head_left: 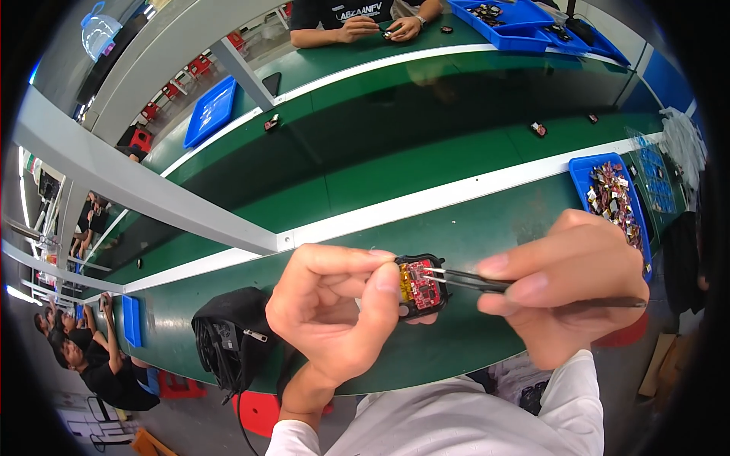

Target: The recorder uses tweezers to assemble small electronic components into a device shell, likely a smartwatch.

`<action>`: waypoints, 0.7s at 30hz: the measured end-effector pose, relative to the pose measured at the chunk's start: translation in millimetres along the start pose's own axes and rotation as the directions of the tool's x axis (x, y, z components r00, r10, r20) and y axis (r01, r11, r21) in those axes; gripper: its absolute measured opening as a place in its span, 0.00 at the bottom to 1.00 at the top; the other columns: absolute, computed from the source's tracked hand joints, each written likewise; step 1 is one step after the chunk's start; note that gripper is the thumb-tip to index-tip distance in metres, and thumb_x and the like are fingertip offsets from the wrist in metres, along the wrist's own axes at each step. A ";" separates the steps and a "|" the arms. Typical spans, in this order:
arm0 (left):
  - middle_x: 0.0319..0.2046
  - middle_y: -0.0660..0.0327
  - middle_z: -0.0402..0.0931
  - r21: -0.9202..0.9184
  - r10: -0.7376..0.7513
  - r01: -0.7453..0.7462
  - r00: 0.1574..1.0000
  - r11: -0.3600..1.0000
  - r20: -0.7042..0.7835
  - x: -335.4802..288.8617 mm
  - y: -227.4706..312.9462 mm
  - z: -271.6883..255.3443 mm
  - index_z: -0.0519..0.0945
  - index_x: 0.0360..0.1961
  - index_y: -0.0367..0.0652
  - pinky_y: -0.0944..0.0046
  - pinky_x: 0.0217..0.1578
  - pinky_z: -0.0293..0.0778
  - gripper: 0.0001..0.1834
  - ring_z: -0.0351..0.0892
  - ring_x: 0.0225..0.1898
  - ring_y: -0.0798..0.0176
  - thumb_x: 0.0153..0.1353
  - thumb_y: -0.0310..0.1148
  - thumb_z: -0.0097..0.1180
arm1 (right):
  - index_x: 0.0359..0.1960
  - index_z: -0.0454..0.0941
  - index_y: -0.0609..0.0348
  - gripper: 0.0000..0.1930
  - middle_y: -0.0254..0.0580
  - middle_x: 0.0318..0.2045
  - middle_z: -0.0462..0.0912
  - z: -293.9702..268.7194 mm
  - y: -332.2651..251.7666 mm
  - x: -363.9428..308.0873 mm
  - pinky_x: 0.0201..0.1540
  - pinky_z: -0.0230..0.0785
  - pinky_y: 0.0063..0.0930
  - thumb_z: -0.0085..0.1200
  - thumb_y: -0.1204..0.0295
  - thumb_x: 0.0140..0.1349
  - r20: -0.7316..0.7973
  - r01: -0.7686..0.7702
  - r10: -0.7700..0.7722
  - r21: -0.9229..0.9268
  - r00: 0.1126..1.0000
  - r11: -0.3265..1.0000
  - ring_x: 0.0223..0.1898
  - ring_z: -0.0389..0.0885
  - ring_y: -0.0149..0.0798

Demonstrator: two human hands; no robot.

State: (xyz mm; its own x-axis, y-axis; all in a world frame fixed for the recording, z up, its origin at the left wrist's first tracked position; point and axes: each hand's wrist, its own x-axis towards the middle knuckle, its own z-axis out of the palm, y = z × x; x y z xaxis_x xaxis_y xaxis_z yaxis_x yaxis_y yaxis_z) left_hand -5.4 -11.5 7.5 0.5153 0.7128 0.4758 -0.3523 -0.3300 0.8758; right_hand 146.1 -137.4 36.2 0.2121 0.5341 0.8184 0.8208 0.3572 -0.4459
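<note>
Between the thumb and fingers of my left hand [338, 308] is a small black device housing [433, 308], its inside facing up. A red circuit board [427, 283] shows in it, with a strip of yellow tape [406, 284] along the left side. My right hand [570, 285] is closed round black tweezers [475, 281]. Their bright tips reach over the red board; whether they touch it or grip a part there I cannot tell. Both hands are held above the green table near its front edge.
At right stands a blue tray [579, 182] heaped with small wired parts. A black bag [232, 334] with cables lies left of my hands. Beyond the white rail [395, 207] runs a green conveyor belt [426, 167] carrying small devices. A grey post [152, 182] slants across the left. Opposite, a person [357, 26] works.
</note>
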 end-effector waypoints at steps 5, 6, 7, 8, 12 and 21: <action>0.30 0.55 0.81 -0.023 -0.022 0.022 1.000 1.000 -0.008 -1.1 0.4 -4.6 0.73 0.38 0.33 0.77 0.28 0.70 0.08 0.75 0.24 0.76 0.60 0.19 0.58 | 0.32 0.77 0.46 0.20 0.35 0.28 0.88 2.2 -5.7 -2.1 0.24 0.58 0.22 0.79 0.74 0.41 0.015 -0.055 0.055 0.000 0.998 0.998 0.22 0.82 0.28; 0.28 0.53 0.82 -0.051 0.034 -0.033 0.999 0.998 0.005 -0.1 -3.6 -6.7 0.74 0.38 0.30 0.75 0.30 0.74 0.07 0.80 0.26 0.73 0.58 0.16 0.58 | 0.32 0.77 0.46 0.20 0.35 0.28 0.88 1.8 -7.4 -1.3 0.24 0.58 0.22 0.79 0.74 0.41 0.042 -0.065 0.065 -0.007 0.997 0.998 0.22 0.82 0.29; 0.25 0.52 0.83 -0.074 0.090 -0.089 0.996 0.993 0.012 0.0 -5.7 -8.4 0.76 0.38 0.27 0.72 0.32 0.78 0.08 0.84 0.27 0.69 0.57 0.12 0.58 | 0.32 0.77 0.46 0.20 0.35 0.28 0.88 2.5 -7.2 -1.2 0.24 0.58 0.22 0.79 0.74 0.41 0.044 -0.064 0.064 -0.004 0.997 0.998 0.22 0.82 0.29; 0.25 0.52 0.83 -0.072 0.090 -0.089 0.996 0.993 0.009 -0.4 -4.8 -8.2 0.76 0.38 0.27 0.72 0.32 0.78 0.08 0.84 0.27 0.69 0.57 0.12 0.58 | 0.32 0.77 0.46 0.21 0.35 0.29 0.88 3.0 -6.8 -1.1 0.24 0.58 0.21 0.79 0.74 0.41 0.058 -0.056 0.057 -0.008 0.997 0.998 0.21 0.81 0.29; 0.27 0.52 0.83 -0.095 0.063 -0.063 0.998 0.993 -0.007 -0.9 -2.9 -7.6 0.76 0.37 0.28 0.73 0.33 0.77 0.08 0.83 0.27 0.71 0.56 0.12 0.60 | 0.34 0.77 0.46 0.21 0.36 0.31 0.89 3.2 -6.6 -0.2 0.23 0.57 0.21 0.78 0.75 0.41 0.083 -0.025 0.027 -0.023 0.996 0.999 0.21 0.81 0.29; 0.29 0.51 0.83 -0.101 0.069 -0.068 0.998 0.993 0.008 -0.8 -4.8 -7.8 0.76 0.37 0.28 0.73 0.32 0.78 0.08 0.84 0.27 0.71 0.56 0.11 0.60 | 0.34 0.77 0.48 0.20 0.38 0.31 0.89 2.1 -2.1 1.8 0.23 0.56 0.21 0.77 0.76 0.42 0.105 0.009 -0.009 -0.005 0.994 1.000 0.21 0.80 0.27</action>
State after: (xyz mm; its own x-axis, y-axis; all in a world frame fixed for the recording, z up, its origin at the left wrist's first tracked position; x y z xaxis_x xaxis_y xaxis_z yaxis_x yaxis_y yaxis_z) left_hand -10.3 -5.6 2.3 0.4961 0.6831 0.5359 -0.4633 -0.3137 0.8288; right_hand 143.6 -135.6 37.7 0.1482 0.6086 0.7795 0.8255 0.3579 -0.4364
